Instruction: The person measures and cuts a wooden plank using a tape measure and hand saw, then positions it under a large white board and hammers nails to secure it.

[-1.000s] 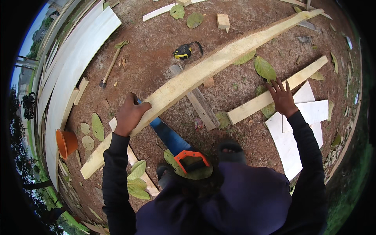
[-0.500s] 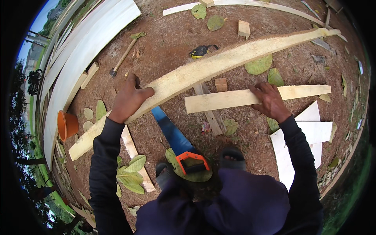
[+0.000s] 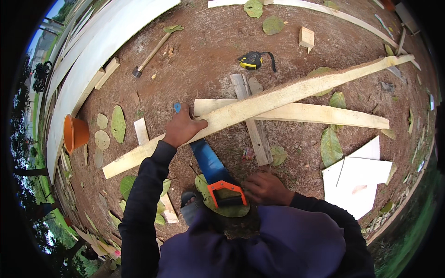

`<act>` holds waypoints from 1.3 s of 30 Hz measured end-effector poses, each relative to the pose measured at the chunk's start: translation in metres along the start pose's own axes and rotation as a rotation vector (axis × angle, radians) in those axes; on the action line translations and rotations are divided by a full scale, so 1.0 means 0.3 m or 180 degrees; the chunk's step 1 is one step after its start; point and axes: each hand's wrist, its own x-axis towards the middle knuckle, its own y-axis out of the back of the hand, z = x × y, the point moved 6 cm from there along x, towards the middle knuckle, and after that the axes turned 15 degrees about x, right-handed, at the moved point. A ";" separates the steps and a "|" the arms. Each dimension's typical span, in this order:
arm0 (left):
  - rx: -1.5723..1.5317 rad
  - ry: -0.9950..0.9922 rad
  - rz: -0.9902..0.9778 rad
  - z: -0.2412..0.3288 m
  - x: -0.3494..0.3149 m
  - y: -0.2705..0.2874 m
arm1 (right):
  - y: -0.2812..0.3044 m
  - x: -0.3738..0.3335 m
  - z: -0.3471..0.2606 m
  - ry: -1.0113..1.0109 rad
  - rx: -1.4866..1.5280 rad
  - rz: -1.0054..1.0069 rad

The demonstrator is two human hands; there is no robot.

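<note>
My left hand (image 3: 183,126) grips a long pale plank (image 3: 264,103) near its left end, thumb over the top face. Beneath the plank passes a handsaw (image 3: 208,162) with a blue blade and an orange and black handle. Its blue tip shows just beyond my left hand. Right beside the saw handle is my right hand (image 3: 269,187), fingers loosely bent with no object visible in them. A shorter pale board (image 3: 320,115) crosses under the long plank. Both boards lie over a weathered grey wood piece (image 3: 259,143) on the ground.
A black and yellow tape measure (image 3: 251,60), a hammer (image 3: 150,55) and a wood block (image 3: 306,38) lie farther off. White panels (image 3: 111,37) and an orange bucket (image 3: 75,133) stand at left. White offcuts (image 3: 357,178) lie at right, with large leaves around.
My right hand has let go of the shorter board and come down beside the saw handle. That board now reaches under the long plank, which my left hand has shifted rightward.
</note>
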 end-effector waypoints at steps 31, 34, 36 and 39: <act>0.0049 0.0052 -0.0075 -0.044 0.120 0.039 | 0.063 -0.014 -0.098 -0.2145 0.1686 0.0377; 0.0016 0.0058 -0.0067 -0.093 0.141 0.051 | 0.229 -0.023 -0.128 -0.2131 0.1429 0.0356; -0.0027 0.0105 -0.0134 -0.112 0.153 0.037 | 0.404 -0.017 -0.216 -0.2311 0.1631 0.0422; -0.0123 -0.0012 -0.0126 -0.055 0.171 0.042 | 0.634 -0.097 -0.409 -0.2874 0.1231 0.0738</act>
